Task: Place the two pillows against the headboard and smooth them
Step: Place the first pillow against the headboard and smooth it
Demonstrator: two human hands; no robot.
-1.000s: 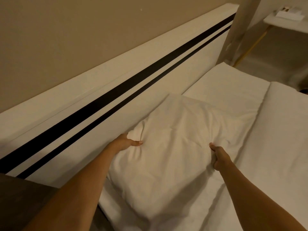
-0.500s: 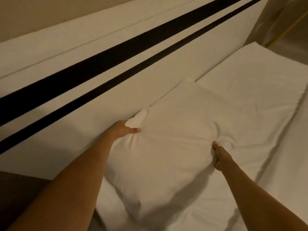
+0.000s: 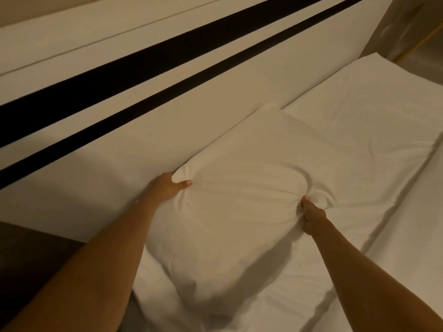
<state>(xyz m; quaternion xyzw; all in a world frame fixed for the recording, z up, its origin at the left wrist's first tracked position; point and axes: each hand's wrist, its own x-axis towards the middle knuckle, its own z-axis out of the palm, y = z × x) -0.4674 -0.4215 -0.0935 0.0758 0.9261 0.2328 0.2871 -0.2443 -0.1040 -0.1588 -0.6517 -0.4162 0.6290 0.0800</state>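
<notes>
A white pillow (image 3: 242,195) lies on the bed with its far long edge touching the white headboard (image 3: 148,140), which carries two black stripes. My left hand (image 3: 167,188) is shut on the pillow's near-left corner, close to the headboard. My right hand (image 3: 311,216) is a fist bunching the fabric on the pillow's right edge, and creases radiate from both grips. Only one pillow is in view.
The white sheet (image 3: 359,111) covers the mattress beyond the pillow to the right. A folded white duvet (image 3: 412,236) runs along the right side. A dark bedside surface (image 3: 28,259) sits at the lower left, under my left forearm.
The pillow has been pushed toward the headboard and now lies against it. Both hands kept their grips and moved forward with it; the view dipped closer.
</notes>
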